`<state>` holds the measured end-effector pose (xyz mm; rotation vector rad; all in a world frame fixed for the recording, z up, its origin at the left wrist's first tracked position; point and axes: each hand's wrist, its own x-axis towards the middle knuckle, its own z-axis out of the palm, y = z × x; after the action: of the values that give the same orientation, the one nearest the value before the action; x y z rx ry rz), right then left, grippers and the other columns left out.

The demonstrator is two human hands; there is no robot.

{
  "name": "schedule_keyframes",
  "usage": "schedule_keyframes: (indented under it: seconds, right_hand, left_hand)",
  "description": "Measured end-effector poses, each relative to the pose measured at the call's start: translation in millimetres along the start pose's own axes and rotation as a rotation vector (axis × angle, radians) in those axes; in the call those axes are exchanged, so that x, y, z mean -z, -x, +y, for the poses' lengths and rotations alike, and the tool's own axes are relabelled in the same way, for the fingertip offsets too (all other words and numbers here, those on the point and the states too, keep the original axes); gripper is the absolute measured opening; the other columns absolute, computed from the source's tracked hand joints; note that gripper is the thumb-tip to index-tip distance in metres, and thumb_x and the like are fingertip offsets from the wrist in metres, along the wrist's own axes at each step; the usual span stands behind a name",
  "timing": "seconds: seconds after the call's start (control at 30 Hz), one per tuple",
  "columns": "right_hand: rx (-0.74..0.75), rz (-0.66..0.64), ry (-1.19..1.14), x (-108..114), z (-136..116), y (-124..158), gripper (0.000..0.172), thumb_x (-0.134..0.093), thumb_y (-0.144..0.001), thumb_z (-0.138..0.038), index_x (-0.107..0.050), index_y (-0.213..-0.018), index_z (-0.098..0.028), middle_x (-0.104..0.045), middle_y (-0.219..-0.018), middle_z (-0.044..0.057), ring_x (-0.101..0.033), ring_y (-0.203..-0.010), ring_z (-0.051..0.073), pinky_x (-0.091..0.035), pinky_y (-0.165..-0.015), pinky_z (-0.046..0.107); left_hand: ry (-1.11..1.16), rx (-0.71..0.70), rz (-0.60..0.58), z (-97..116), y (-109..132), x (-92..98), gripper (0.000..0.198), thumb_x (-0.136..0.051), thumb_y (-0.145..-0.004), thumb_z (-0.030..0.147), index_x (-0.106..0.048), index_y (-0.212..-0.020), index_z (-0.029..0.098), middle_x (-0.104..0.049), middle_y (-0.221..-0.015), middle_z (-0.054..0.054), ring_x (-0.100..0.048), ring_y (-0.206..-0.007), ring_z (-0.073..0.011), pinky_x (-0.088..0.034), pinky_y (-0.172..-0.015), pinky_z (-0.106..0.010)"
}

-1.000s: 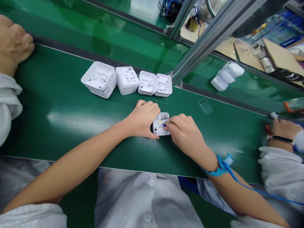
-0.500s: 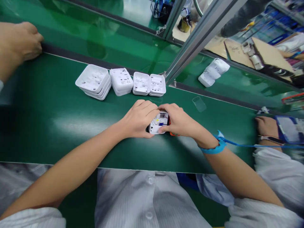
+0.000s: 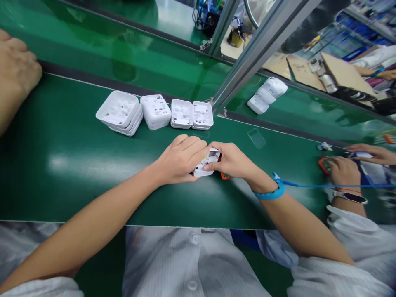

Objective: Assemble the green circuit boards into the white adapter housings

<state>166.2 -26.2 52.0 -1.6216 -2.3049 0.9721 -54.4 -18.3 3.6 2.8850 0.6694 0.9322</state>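
A small white plastic housing [image 3: 201, 170] with wires and small parts inside is held between both hands above the green bench. My left hand [image 3: 183, 159] is closed around its left and far side, fingers bent over the edge. On the other side my right hand [image 3: 232, 161] grips it, thumb lying across the inside. Under the right hand an orange-edged piece [image 3: 227, 176] shows in part; the palm hides the rest. A blue wrist strap [image 3: 272, 190] with a cord circles my right wrist.
Stacked white housings [image 3: 119, 109] and more white housings [image 3: 182, 112] line the bench's far edge. A clear thin sheet [image 3: 256, 138] lies right of them. A metal post [image 3: 247, 53] rises behind. Co-workers' hands [image 3: 345, 171] are at the right, another hand [image 3: 18, 70] at far left.
The housing has tilted slightly in my hands, the right thumb farther over it. At the right, a co-worker's hands now show with an orange-edged piece. The view has shifted a little.
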Motion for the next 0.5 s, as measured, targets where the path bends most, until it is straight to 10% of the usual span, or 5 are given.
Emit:
schedule_keyframes:
  seconds: [0.2,0.5]
  right_hand:
    - [-0.141,0.177,-0.156,16.9,44.3,13.9,0.033,-0.083,-0.068,-0.034,-0.059,-0.087,-0.021,-0.063,-0.076,-0.003,-0.055,-0.068,0.015,-0.041,-0.06,0.026]
    - [-0.566,0.958,-0.616,122.3,160.4,-9.5,0.032,-0.083,-0.07,-0.024,-0.051,-0.073,-0.02,-0.05,-0.059,-0.004,-0.046,-0.053,0.01,-0.044,-0.049,0.025]
  left_hand:
    - [0.038,0.122,-0.067,2.9,4.7,5.5,0.086,-0.068,-0.086,0.049,-0.032,-0.153,0.008,-0.051,-0.144,-0.025,-0.046,-0.131,-0.041,-0.031,-0.106,-0.052]
    - [0.061,0.153,-0.165,0.0,3.2,1.8,0.071,-0.06,-0.093,0.043,-0.035,-0.151,0.009,-0.053,-0.142,-0.023,-0.048,-0.128,-0.0378,-0.034,-0.105,-0.052]
